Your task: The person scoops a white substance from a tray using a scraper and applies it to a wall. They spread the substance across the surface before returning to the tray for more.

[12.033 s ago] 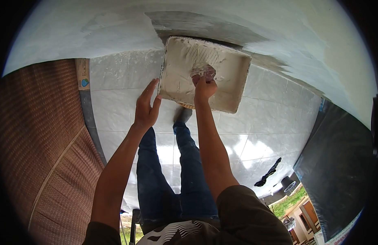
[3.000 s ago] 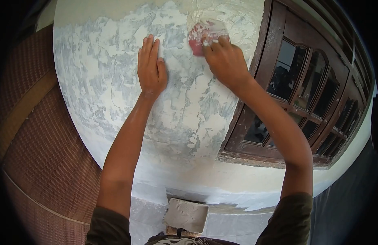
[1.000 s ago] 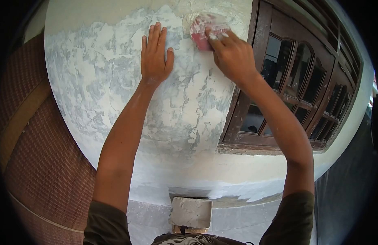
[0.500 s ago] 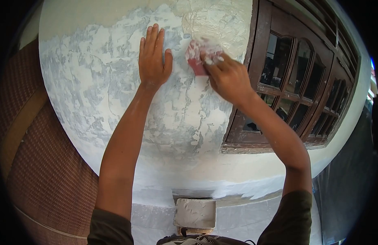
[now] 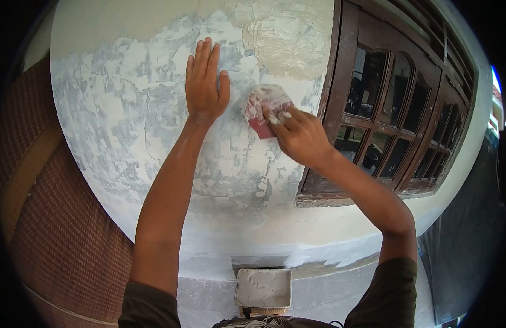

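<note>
While the left hand lies flat and spread on the patchy grey-white plastered wall, the right hand grips a putty-smeared red plastic scraper. It's just beside the dark brown wooden window frame, so a sideways slip could smear putty on it.

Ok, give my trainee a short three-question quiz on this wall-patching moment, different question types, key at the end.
1. True or false: the left hand lies flat and open against the wall.
2. Which does the right hand hold? A) a brush B) a red scraper smeared with filler C) a roller
3. Fill in: the tray of filler sits on the tiled ______, at the foot of the wall.

Key: 1 true; 2 B; 3 floor.
</note>
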Available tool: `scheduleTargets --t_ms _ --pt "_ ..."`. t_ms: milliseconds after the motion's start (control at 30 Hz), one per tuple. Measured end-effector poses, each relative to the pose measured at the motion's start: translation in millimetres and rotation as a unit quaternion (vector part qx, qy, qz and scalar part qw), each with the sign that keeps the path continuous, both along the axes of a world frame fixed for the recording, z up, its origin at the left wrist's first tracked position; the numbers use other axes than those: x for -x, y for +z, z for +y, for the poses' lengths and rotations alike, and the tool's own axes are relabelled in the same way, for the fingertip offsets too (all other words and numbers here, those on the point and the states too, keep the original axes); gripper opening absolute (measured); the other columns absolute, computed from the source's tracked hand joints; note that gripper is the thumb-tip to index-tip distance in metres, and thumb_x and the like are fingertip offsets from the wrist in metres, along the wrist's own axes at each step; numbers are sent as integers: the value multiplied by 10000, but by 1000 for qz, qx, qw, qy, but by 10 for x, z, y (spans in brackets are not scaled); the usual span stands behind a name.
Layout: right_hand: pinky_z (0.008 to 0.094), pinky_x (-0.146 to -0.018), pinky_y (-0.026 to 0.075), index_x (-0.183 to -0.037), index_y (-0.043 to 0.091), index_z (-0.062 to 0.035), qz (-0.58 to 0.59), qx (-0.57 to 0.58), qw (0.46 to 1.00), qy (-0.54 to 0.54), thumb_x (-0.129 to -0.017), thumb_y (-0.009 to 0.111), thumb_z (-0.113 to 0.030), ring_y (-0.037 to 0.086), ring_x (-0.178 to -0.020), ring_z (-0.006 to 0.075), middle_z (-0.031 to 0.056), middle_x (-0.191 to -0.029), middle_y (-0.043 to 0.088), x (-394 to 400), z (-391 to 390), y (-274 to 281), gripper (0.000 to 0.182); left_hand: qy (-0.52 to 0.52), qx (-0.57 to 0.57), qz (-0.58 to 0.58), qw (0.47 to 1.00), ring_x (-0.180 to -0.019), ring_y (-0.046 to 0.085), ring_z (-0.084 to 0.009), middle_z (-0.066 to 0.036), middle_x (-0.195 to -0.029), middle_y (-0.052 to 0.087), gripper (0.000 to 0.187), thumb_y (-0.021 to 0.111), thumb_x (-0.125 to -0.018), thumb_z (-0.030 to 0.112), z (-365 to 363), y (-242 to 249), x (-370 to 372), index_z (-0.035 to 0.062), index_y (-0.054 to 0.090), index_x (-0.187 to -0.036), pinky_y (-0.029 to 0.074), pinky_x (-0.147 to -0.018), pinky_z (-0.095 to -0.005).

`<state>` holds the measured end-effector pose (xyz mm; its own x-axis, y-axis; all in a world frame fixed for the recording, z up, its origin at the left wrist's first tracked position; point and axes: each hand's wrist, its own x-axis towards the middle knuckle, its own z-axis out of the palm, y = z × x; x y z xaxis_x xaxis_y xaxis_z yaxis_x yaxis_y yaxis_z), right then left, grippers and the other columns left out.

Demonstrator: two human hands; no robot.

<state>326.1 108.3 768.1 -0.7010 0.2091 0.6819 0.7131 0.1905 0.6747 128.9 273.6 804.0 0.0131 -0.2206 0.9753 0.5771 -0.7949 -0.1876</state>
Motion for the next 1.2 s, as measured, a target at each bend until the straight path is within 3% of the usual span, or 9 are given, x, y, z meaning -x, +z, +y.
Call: scheduleTargets --t_ms 233,400,433,467,533,800,933,1000,1200 --pt "389 -579 563 -934 710 -34 102 -196 975 -25 -733 662 -13 677 -785 275 104 -733 661 -237 179 1197 208 3 8 12 1000 -1508 293 -335 -162 -1593 377 539 418 -955 121 -12 -7 3 0 447 -1479 200 -1221 -516" --pt "388 -605 576 -785 631 -23 80 -115 988 -58 -721 645 -20 682 -800 284 126 -749 674 -291 320 796 66 2 5 7 1000 -1497 319 -331 -164 -1574 410 528 452 -933 114 -21 -3 4 -7 488 -1446 225 -1211 -518" --pt "373 -622 587 -848 672 -12 64 -108 990 -59 -718 651 -26 681 -818 273 117 -749 672 -252 312 602 132 -1 12 15 1000 -1511 288 -328 -162 -1592 380 537 421 -950 117 -18 -11 7 -2 456 -1473 194 -1223 -512" --pt "387 -658 591 -1179 679 3 46 -58 995 -66 -738 712 -35 685 -847 298 129 -797 668 -254 303 397 443 -1 11 13 1000 -1511 288 -328 -162 -1592 380 537 421 -950 117 -12 -7 11 -2 456 -1473 194 -1223 -512" --pt "379 -639 585 -1207 677 5 18 -33 999 -28 -736 720 -30 677 -815 287 106 -777 653 -145 194 143 474 1 6 12 1000 -1509 293 -326 -161 -1590 385 535 422 -948 114 -3 -14 5 -2 462 -1469 201 -1220 -509" --pt "396 -600 575 -997 719 -36 120 -173 977 -18 -747 665 -26 685 -817 275 102 -773 678 -229 119 1111 256 1 8 10 1000 -1504 307 -329 -157 -1587 393 530 428 -949 106 -20 -18 -1 9 471 -1468 209 -1216 -520" --pt "398 -649 566 -1154 719 -103 120 -219 967 -51 -800 716 -77 673 -790 276 88 -801 681 -360 243 1466 355 -3 9 8 1000 -1504 306 -329 -155 -1584 398 529 428 -945 97 -26 -15 3 13 475 -1465 209 -1217 -523" --pt "399 -617 580 -909 694 -21 89 -197 974 -72 -746 643 -33 682 -800 274 105 -780 684 -359 289 1407 172 -1 12 6 1000 -1504 307 -330 -155 -1583 399 529 428 -944 95 -31 -23 4 12 477 -1464 211 -1216 -524" --pt "379 -633 593 -978 694 23 20 -17 997 -72 -764 638 -46 683 -915 281 118 -816 687 -153 190 312 232 -6 7 1 1000 -1491 335 -329 -160 -1567 427 517 471 -923 105 -30 -14 6 -4 519 -1426 245 -1203 -528"
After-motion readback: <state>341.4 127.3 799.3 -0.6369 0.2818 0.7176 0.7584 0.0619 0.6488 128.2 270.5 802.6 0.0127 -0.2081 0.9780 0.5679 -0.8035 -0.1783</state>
